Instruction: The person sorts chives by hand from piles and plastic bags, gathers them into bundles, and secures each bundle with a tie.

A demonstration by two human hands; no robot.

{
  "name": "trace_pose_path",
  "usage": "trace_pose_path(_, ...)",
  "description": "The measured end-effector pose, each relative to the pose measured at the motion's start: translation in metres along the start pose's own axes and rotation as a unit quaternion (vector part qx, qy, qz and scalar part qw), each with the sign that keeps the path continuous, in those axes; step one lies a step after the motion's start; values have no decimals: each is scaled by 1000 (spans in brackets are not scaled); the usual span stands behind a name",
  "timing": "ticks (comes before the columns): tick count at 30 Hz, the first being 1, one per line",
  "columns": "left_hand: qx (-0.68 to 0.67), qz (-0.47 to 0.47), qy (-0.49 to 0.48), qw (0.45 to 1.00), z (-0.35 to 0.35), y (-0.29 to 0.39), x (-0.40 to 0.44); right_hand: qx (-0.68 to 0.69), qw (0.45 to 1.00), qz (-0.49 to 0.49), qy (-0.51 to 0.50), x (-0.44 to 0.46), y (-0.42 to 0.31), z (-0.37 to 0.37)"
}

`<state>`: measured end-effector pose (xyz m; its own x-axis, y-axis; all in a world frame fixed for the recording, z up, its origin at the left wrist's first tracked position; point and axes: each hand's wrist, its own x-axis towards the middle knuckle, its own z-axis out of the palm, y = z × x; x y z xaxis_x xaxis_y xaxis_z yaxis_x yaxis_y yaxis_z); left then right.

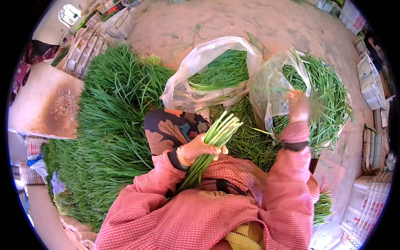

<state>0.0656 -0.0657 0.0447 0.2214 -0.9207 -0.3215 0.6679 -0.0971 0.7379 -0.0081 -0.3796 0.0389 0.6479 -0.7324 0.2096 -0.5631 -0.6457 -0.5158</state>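
Observation:
My left hand (196,151) is closed around a bunch of Chinese chives (224,130), held in front of my lap. The pale cut ends point up and away, and the green leaves hang down toward my jacket. My right hand (297,104) is stretched out forward over the edge of a clear plastic bag (266,89). Motion blurs its fingers, and a smear of green shows beside it, so I cannot make out what it holds. Beyond that hand lies a broad heap of loose chive leaves (329,98).
A second clear plastic bag (173,89) stands open ahead with chives (225,68) inside. A large pile of chives (112,121) fills my left side. Loose trimmings (254,146) lie before my lap. White crates (364,204) stand at right, and a stained board (46,100) at left.

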Motion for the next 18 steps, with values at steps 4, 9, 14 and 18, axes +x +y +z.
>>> trace_pose_path(4, -72, -9, -1, 997, -3, 4, 0, -144, 974, -112, 131, -40, -14, -24)
trace_pose_path(9, -73, -5, 32, 997, 1, 1, 1, 525, 792, 54, -306, -133, -92, 8)
trace_pose_path(14, -74, -9, -9, 997, 4, 6, -7, 589, 763, 106, -244, -126, -96, 5)
trace_pose_path(18, -118, -65, -63, 989, 23, 10, -8, 550, 783, 104, -270, -128, -88, 22)
